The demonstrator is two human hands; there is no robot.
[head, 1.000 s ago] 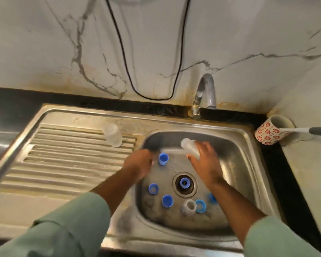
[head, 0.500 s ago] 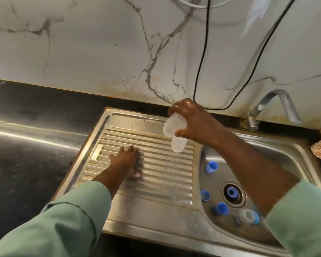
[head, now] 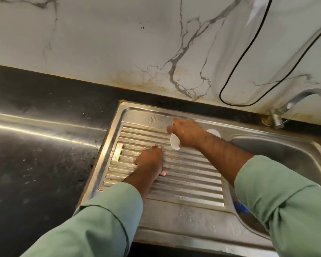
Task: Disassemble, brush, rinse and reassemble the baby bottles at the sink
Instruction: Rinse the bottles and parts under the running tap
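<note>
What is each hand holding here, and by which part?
The right hand grips a clear bottle body around its upper part over the drainboard. The left hand rests flat on the ridges, holding nothing.

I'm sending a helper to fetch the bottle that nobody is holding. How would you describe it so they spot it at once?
Start at the steel draining board left of the sink bowl. Near its back right corner, just behind the right hand's wrist, stands a translucent white bottle body, mostly hidden. Unlike the bottle in that hand, it stands free.
</note>
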